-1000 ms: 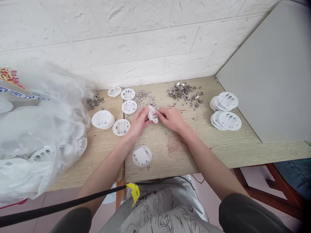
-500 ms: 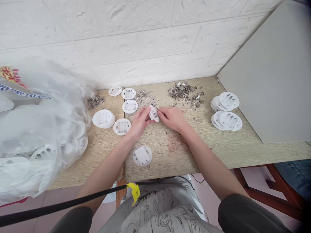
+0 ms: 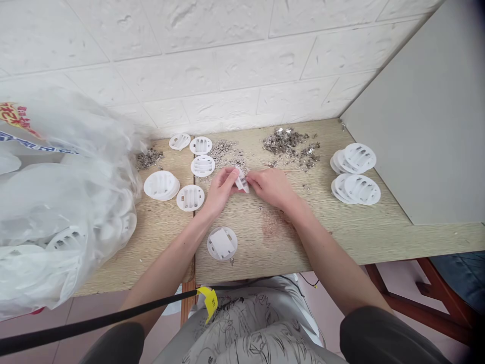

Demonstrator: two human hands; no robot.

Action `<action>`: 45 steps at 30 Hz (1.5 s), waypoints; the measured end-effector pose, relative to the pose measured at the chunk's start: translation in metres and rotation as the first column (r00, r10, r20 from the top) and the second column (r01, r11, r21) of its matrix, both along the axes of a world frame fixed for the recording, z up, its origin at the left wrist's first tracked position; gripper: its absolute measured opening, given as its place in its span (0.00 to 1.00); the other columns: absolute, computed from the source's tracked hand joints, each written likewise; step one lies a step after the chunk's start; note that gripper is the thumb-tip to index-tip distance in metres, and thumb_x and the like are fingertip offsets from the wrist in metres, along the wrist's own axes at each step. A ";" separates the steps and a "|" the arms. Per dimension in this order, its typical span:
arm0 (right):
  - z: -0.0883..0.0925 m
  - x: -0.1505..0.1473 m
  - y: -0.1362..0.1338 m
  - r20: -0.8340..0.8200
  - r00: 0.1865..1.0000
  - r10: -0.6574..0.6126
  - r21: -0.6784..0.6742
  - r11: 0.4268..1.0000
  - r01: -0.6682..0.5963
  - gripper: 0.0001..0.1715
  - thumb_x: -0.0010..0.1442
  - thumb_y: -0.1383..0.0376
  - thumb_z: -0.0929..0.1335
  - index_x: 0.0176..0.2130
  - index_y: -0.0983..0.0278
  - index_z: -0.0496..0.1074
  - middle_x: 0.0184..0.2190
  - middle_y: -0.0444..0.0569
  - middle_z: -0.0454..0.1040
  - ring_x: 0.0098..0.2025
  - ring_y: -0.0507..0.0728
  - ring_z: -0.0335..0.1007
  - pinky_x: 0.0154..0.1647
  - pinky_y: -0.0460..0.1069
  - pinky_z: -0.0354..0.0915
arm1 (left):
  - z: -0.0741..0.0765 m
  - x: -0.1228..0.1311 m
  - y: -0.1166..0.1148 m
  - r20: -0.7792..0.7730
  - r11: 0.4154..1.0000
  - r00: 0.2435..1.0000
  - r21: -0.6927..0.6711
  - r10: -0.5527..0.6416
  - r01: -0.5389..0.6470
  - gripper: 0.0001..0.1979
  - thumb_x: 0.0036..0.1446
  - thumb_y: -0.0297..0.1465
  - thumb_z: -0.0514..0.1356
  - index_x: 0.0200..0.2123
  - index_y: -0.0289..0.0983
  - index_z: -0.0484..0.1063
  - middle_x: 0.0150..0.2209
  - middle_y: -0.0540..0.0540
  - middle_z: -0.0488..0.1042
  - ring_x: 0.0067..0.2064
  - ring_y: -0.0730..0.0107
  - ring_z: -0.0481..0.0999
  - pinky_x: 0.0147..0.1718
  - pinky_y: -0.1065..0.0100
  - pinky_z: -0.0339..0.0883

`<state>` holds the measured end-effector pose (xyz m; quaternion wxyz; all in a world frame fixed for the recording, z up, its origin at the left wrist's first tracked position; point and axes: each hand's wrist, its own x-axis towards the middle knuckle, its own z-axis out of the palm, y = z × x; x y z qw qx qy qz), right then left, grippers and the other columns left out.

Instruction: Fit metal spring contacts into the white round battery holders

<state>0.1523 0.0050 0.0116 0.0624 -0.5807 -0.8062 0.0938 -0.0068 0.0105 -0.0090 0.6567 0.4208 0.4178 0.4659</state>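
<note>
You are holding a white plastic disc (image 3: 241, 180) between both hands, just above the middle of the table (image 3: 359, 232), a little nearer its back edge than its front one. Your left hand (image 3: 220, 189) is pinching the disc's left side, thumb and fingers curled closed around it, and the disc is standing tilted on edge. Your right hand (image 3: 271, 187) is closing its fingertips on the disc's right edge, the other fingers folded in; what they are pressing there is too small to tell.

A face-down disc (image 3: 222, 243) is lying near the front edge, just below your hands. Five open discs (image 3: 190, 197) are sitting to the left of your hands, reaching towards the back edge. Piles of small metal bits (image 3: 284, 141) are lying along the back edge, with one pile just behind your fingers. Two stacks of discs (image 3: 358, 189) are resting by the right edge, beside a grey panel (image 3: 424, 126). A clear plastic bag (image 3: 56, 202) of more discs is covering the left end
</note>
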 end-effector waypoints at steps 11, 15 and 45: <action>-0.002 -0.003 -0.002 0.058 0.998 0.021 -0.016 1.000 -0.020 0.20 0.68 0.65 0.57 0.38 0.64 0.76 0.33 0.54 0.79 0.29 0.58 0.67 0.29 0.51 0.41 | -0.006 -0.001 0.001 -0.022 1.000 1.000 0.021 0.007 -0.007 0.17 0.55 0.46 0.64 0.36 0.38 0.71 0.33 0.47 0.73 0.39 0.65 0.77 0.40 0.62 0.74; -0.005 -0.002 0.000 0.008 1.000 0.004 -0.002 1.000 -0.004 0.21 0.68 0.62 0.57 0.38 0.64 0.76 0.32 0.54 0.78 0.30 0.58 0.66 0.29 0.51 0.42 | -0.003 -0.001 0.001 -0.002 1.000 1.000 0.011 -0.007 0.007 0.16 0.55 0.44 0.64 0.36 0.37 0.71 0.33 0.49 0.72 0.36 0.69 0.75 0.39 0.64 0.75; -0.013 0.001 0.006 -0.237 0.960 -0.151 0.039 0.986 0.165 0.18 0.68 0.59 0.59 0.46 0.63 0.74 0.33 0.52 0.79 0.33 0.58 0.69 0.31 0.49 0.49 | 0.004 -0.006 0.002 0.051 0.996 0.996 -0.037 -0.074 0.076 0.18 0.55 0.45 0.64 0.38 0.36 0.71 0.41 0.41 0.78 0.48 0.57 0.78 0.44 0.58 0.75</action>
